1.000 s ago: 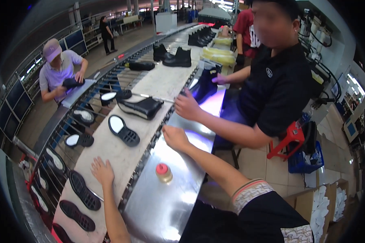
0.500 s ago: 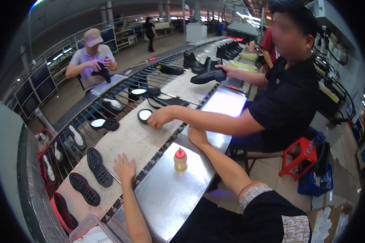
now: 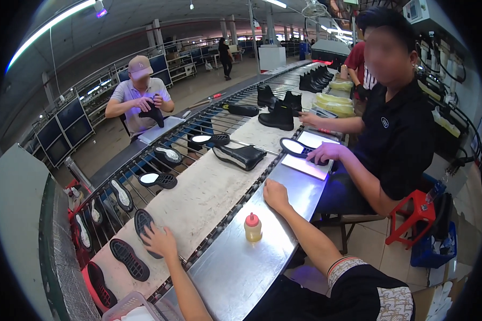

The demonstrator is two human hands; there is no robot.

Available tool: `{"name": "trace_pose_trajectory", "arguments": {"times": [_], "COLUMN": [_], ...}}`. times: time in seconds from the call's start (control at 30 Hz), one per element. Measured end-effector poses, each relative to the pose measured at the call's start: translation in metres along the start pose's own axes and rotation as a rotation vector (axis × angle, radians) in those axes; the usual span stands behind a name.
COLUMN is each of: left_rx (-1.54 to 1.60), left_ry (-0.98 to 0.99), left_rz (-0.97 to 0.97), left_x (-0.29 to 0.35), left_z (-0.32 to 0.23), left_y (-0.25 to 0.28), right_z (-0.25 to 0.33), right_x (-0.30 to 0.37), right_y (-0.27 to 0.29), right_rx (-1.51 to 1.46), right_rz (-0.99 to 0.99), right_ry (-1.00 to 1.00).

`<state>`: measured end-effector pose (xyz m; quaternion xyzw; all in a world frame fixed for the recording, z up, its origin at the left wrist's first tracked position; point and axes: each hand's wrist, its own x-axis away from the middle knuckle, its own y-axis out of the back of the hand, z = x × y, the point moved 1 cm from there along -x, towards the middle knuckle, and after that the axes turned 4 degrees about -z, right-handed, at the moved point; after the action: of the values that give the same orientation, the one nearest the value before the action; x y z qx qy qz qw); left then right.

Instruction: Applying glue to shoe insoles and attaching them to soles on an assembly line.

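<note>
On the pale conveyor belt (image 3: 198, 198), my left hand (image 3: 159, 242) lies with its fingers spread over the edge of a black shoe sole (image 3: 141, 220), partly covering it. It is not wrapped round the sole. A second black sole (image 3: 129, 260) and a red-edged sole (image 3: 98, 286) lie nearer me on the left. My right hand (image 3: 276, 196) rests as a closed fist on the metal tabletop (image 3: 225, 257), and nothing shows sticking out of it. Between my arms stands a squeeze bottle (image 3: 253, 228) with a red cap and yellowish contents.
A co-worker at right touches a white-topped sole (image 3: 295, 146) by a lit panel (image 3: 305, 167). A black boot (image 3: 243, 156) lies on the belt; another boot (image 3: 277, 117) stands beyond. White-filled soles (image 3: 158, 180) line the rollers. A lilac basket (image 3: 128, 307) sits near my left forearm.
My left hand has come onto the black sole. The co-worker's boot now stands on the belt, and the white-topped sole has moved from belt to panel. The view has shifted; my right fist stays on the table.
</note>
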<state>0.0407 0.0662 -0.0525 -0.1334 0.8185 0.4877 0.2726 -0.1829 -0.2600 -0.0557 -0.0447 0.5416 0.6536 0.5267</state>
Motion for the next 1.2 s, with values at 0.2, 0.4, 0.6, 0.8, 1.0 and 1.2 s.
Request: {"name": "trace_pose_trajectory", "arguments": {"times": [0.2,0.4,0.6,0.8,1.0,1.2], "left_rx": [-0.191,-0.139,0.149,0.128,0.171,0.078], "left_ry": [0.007,0.047,0.053,-0.097,-0.466,0.01], "left_rz": [0.35,0.546,0.547,0.462,0.511,0.175], "left_x": [-0.012,-0.018,0.015,0.157,0.211,0.202], "left_z": [0.015,0.03,0.023,-0.043,-0.053,0.014], "left_y": [0.007,0.027,0.089,0.198,0.255,0.372], "right_z": [-0.012,-0.002,-0.003,-0.024,-0.067,-0.03], "right_x": [0.003,0.007,0.013,0.003,-0.033,-0.024], "right_y": [-0.004,0.004,0.005,-0.005,0.01,0.003], "right_rx": [-0.051,-0.087,-0.203,-0.292,-0.393,-0.312], "right_rz": [0.063,0.033,-0.004,0.062,0.21,0.318], "right_ry": [-0.057,-0.074,-0.046,-0.072,0.042,0.381]}}
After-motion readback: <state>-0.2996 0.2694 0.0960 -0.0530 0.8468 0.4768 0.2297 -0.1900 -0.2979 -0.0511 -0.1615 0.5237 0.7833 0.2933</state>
